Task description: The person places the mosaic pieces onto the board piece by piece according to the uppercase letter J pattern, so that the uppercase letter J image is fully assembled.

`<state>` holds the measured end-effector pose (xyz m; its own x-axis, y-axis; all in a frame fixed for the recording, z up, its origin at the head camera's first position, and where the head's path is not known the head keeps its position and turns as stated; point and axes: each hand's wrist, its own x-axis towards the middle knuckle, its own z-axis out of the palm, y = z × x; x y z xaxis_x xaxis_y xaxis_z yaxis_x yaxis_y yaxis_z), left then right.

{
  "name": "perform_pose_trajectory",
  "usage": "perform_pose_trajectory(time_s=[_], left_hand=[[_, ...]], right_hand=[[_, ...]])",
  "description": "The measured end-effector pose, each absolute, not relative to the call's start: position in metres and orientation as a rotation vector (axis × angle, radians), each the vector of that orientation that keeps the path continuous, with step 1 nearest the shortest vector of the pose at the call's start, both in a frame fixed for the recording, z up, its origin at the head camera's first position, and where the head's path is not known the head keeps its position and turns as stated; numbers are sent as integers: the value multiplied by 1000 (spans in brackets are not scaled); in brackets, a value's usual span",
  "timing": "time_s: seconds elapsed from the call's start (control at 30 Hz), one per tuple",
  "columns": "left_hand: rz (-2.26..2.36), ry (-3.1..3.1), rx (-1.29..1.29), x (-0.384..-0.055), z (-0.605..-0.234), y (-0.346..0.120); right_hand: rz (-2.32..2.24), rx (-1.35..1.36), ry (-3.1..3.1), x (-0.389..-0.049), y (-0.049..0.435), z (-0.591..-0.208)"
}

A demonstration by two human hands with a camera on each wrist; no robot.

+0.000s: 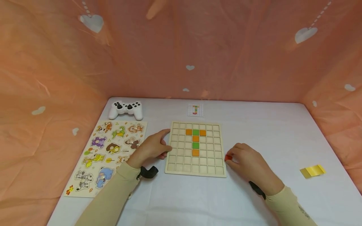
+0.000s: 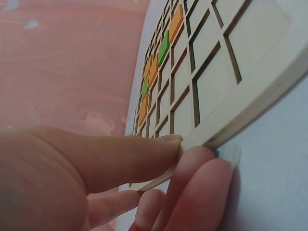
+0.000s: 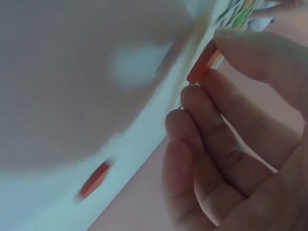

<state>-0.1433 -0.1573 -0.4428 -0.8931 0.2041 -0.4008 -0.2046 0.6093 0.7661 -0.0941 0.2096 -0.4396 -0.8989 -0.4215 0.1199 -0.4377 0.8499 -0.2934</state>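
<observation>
A wooden grid board (image 1: 195,164) lies mid-table, with orange tiles (image 1: 195,153) and green tiles (image 1: 195,145) set in a T shape. My left hand (image 1: 154,146) grips the board's left edge, thumb tip on the rim, index finger stretched along the side, other fingers curled against the edge. Just off the board's right edge, my right hand (image 1: 249,161) pinches a thin red piece (image 3: 204,62) between thumb and fingertips. Its exact outline is partly covered. Another red piece (image 3: 94,180) lies on the table in the right wrist view, blurred.
Behind the board lies a small pattern card (image 1: 195,110) showing a J-like figure. An animal puzzle board (image 1: 94,144) lies at the left, partly under my left forearm, with a white game controller (image 1: 126,110) behind it. A folded yellow strip (image 1: 312,171) is at the far right.
</observation>
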Motion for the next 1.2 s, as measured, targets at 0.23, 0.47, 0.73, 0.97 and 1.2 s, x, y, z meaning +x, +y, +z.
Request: perform_pose_trajectory(time_s=[0.23, 0.47, 0.73, 0.97, 1.2], left_hand=[[1223, 2375, -21, -144, -443, -157], [1219, 2381, -17, -144, -444, -158], [1224, 2378, -16, -144, -444, -158], [1208, 2390, -6, -144, -442, -157], [1195, 2394, -9, -145, -442, -157]], right_hand=[[581, 844, -2963, -105, 161, -438], [633, 1009, -2864, -105, 130, -442], [597, 1033, -2848, -105, 119, -446], [594, 1029, -2877, -105, 115, -447], [578, 1043, -2838, -105, 114, -449]])
